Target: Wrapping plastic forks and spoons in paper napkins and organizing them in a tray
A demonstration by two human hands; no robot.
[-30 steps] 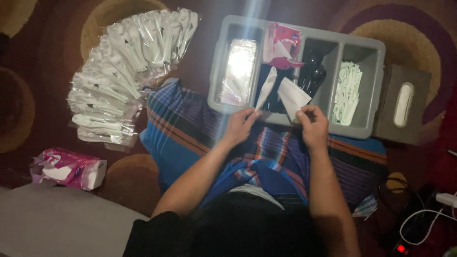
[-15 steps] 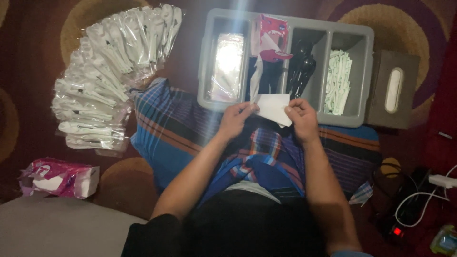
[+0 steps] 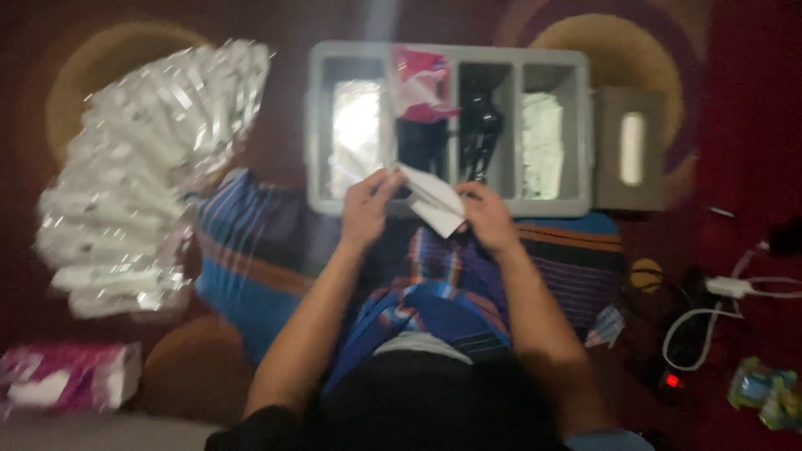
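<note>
At the far left, low on the dark red patterned carpet, lies a pink and white soft pack of tissues point(image 3: 71, 386), torn open at one end. Above it spreads a large fanned heap of clear, shiny sealed plastic packets point(image 3: 142, 179), each with something white inside; judging by its size, a good many packets are already finished and laid aside.

In the middle the person sits with a blue striped cloth point(image 3: 276, 259) over the lap. The left hand point(image 3: 368, 207) is curled shut, pinching the upper left edge of a white folded paper napkin point(image 3: 434, 199); the right hand point(image 3: 489, 219) is likewise closed on its lower right side. The napkin sits between the two hands, just over the near rim of a grey plastic tray with four compartments point(image 3: 585, 125). It looks part folded, so this piece seems to be midway rather than done.

In the tray, the leftmost compartment holds a stack of clear shiny wrappers, the second a pink packet point(image 3: 422, 83) leaning over dark contents, the third dark slender items too blurred to tell, the fourth a pile of pale small pieces. All four still hold stock.

Beside the tray's right wall stands a brownish tissue box point(image 3: 631, 150) with an oval slot, and farther right white cables point(image 3: 727, 292) trail over the carpet
</note>
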